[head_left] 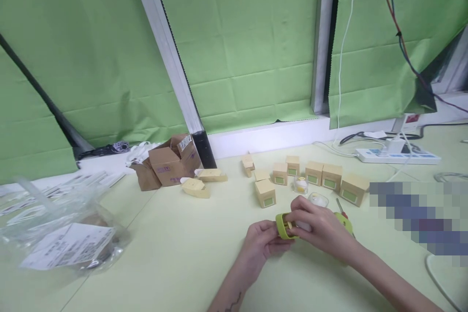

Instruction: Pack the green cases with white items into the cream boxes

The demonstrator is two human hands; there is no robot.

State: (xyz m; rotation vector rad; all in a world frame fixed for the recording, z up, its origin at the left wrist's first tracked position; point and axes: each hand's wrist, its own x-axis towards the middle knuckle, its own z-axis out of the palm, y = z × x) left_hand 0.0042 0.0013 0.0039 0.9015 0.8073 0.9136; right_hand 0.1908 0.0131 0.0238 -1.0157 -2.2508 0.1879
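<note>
Both of my hands meet over the pale green table (pixel 183 253) around a small lime-green plastic case (pixel 282 226) with something yellow inside it. My left hand (pixel 261 243) grips the case from below and the left, fingers curled. My right hand (pixel 320 229) closes over its right side, fingertips pinched at the case's edge. Another lime-green piece (pixel 345 222) shows just behind my right hand. A small clear cup with a yellow item (pixel 301 184) and a clear tub with white contents (pixel 318 200) stand just beyond my hands.
Several small tan boxes with green labels (pixel 329 178) stand in a row behind. Opened brown cartons (pixel 168 163) and flattened tan boxes (pixel 197 187) lie at centre left. A clear plastic bag with a label (pixel 69 239) sits at left. A power strip (pixel 398 156) with cables is at the far right.
</note>
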